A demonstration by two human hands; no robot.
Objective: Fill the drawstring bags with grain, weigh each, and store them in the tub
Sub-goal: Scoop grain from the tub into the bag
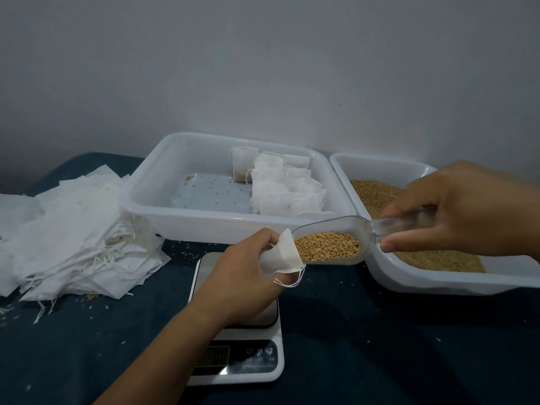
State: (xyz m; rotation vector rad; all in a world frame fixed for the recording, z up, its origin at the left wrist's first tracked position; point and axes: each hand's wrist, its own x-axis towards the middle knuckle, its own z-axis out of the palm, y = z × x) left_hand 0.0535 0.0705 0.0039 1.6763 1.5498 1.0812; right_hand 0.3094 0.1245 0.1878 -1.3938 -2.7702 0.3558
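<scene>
My left hand (242, 276) grips a small white drawstring bag (282, 255) with its mouth held open toward the right, above the kitchen scale (242, 361). My right hand (455, 209) holds the handle of a clear plastic scoop (344, 229) full of golden grain (328, 247); the scoop's tip is at the bag's mouth. The white storage tub (152, 200) behind holds several filled bags (280, 185) along its right side. A second white tub (388, 273) at the right holds loose grain (374, 194).
A heap of flat empty bags (67, 235) with loose strings lies at the left on the dark blue cloth (380, 346). Stray grains are scattered on the cloth near the scale and inside the storage tub. A plain wall stands behind both tubs.
</scene>
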